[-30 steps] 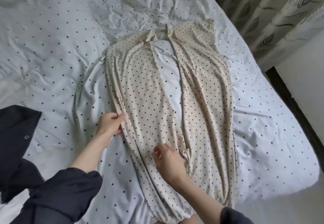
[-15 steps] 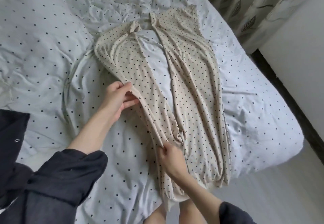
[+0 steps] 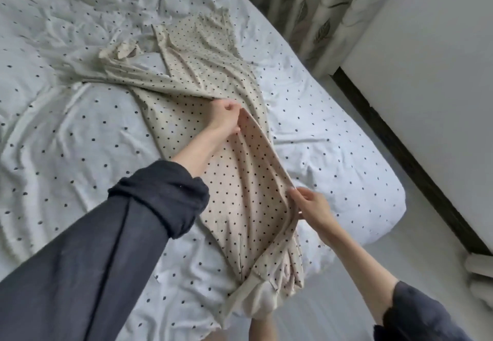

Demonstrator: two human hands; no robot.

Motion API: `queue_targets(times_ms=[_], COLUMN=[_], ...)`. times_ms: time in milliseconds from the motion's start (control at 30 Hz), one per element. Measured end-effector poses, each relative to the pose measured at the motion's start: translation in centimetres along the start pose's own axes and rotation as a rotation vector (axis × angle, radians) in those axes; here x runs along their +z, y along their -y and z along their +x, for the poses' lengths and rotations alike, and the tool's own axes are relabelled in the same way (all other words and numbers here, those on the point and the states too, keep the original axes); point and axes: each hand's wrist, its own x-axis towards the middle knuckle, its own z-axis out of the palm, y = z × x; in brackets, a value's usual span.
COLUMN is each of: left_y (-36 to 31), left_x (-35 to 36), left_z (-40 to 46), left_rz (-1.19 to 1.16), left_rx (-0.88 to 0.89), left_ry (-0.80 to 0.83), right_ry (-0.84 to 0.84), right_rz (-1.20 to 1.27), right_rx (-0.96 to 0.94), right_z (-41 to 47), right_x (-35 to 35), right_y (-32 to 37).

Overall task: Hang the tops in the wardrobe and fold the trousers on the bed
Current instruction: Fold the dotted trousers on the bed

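Folding cream dotted trousers (image 3: 240, 180) on the bed (image 3: 80, 154): left hand (image 3: 225, 119) pinches the leg edge at twelve o'clock, right hand (image 3: 310, 208) at four (light, limp cloth; grip edges).

The room is bright with soft daylight. The light seems to come from the curtain (image 3: 314, 7) side, at the top right. The bed sheet (image 3: 66, 140) looks pale and a bit blue, with gentle grey shadows in its wrinkles. Nothing shines or glares. The picture is a little fuzzy all over. The dark sleeve (image 3: 93, 247) close to the camera looks huge and blurry. Straight lines bend near the edges, like the dark strip (image 3: 405, 154) along the wall.
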Motion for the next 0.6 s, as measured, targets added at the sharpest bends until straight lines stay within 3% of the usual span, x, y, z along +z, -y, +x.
queue_targets(times_ms=[67,200,300,400,600], left_y=[1.9,7.2,11.0,14.0,14.7], left_x=[1.4,2.5,2.3,2.5,3.0], left_z=[-0.1,-4.6,-8.5,-11.2,-11.3], left_rz=[0.221,0.413,0.54,0.682,0.787], left_rx=[0.035,0.109,0.153,0.113,0.095], left_ry=[0.066,-0.022,-0.055,0.045,0.087], right_ry=[0.02,-0.003,-0.009,0.085,0.072], right_rz=[-0.045,-0.305,-0.221,-0.213,-0.225], right_rx=[0.063,0.162,0.21,0.286,0.433], right_z=[1.0,-1.2,-2.6,-2.3,-2.4], right_x=[-0.2,1.8,3.8,4.6,2.7], right_y=[-1.3,-4.7,-5.7,-6.0,-7.7])
